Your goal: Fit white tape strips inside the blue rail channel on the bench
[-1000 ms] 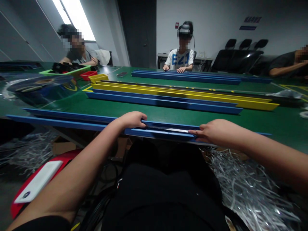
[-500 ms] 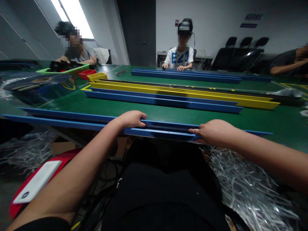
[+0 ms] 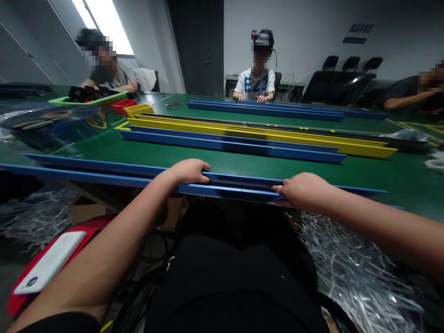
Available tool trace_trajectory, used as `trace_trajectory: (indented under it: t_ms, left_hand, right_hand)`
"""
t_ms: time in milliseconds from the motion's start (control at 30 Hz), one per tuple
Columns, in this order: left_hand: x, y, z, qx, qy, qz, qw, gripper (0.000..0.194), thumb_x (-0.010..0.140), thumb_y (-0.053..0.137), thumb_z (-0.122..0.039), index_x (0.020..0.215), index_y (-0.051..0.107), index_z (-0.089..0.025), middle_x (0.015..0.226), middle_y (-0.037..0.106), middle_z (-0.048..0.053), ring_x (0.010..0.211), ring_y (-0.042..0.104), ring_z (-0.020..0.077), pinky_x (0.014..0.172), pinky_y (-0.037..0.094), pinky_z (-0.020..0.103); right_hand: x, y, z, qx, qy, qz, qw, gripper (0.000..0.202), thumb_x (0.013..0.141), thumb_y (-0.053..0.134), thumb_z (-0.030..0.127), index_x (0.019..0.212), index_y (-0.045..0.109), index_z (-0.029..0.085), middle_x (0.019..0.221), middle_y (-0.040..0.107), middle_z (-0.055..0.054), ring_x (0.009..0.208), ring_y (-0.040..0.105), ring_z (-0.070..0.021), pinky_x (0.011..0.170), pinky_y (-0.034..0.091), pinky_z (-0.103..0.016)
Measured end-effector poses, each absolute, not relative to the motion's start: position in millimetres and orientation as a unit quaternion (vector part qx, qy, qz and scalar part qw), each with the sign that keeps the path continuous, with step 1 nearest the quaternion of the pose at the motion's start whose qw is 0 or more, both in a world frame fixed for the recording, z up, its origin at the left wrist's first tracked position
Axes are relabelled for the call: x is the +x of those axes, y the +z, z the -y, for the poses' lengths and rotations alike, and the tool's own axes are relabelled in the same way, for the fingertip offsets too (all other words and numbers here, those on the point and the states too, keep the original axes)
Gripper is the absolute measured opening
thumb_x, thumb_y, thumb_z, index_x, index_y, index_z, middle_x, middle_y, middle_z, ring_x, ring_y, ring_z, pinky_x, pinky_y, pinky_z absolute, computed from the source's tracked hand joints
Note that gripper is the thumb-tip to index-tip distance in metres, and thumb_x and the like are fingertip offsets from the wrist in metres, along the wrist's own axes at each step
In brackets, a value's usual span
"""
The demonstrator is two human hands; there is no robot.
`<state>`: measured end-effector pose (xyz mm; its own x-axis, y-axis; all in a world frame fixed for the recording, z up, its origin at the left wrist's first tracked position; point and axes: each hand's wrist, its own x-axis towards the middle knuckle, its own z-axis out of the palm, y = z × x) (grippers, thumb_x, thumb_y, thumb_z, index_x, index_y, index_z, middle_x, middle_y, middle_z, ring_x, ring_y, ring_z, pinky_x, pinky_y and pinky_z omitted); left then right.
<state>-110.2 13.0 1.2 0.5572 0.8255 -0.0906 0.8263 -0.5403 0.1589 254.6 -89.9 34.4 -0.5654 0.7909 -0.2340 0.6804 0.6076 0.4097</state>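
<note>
A long blue channel (image 3: 239, 189) with a dark groove lies along the near edge of the green table (image 3: 208, 163). My left hand (image 3: 190, 171) grips it left of the middle, fingers curled over its rim with the tips in the groove. Further right, my right hand (image 3: 301, 189) is closed on the same channel, thumb and index finger at the groove; its other fingers are mostly hidden. Beyond them lie another blue channel (image 3: 222, 144) and a yellow channel (image 3: 367, 149), side by side.
Blue channels (image 3: 270, 110) lie at the far side before a seated person (image 3: 255, 85). Other people sit left and right. At the left are a green tray (image 3: 114, 98), a red bin (image 3: 124, 106), a yellow bin (image 3: 138, 110) and a plastic-wrapped roll (image 3: 55, 125). Shredded strips (image 3: 357, 273) lie below right.
The view has shifted slightly, so the background sits a little further left. Both hands keep their places on the blue channel.
</note>
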Motion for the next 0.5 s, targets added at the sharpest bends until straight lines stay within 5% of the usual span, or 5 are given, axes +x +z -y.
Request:
trace_trajectory:
  t_ms: [500]
  left_hand:
    - [-107.0,3.0,-14.9,0.893,-0.02,-0.438,0.101,0.033,0.076,0.056,-0.048,0.097,0.069,-0.025,0.086,0.071,0.002,0.073,0.061,0.0191,0.061,0.038,0.027]
  right_hand:
    - [250.7,34.7,90.6,0.427,0.124,-0.875,0.19,0.044,0.087,0.055,0.055,0.117,0.07,0.026,0.074,0.072,-0.007,0.057,0.061,-0.0189,0.05,0.024,-0.029]
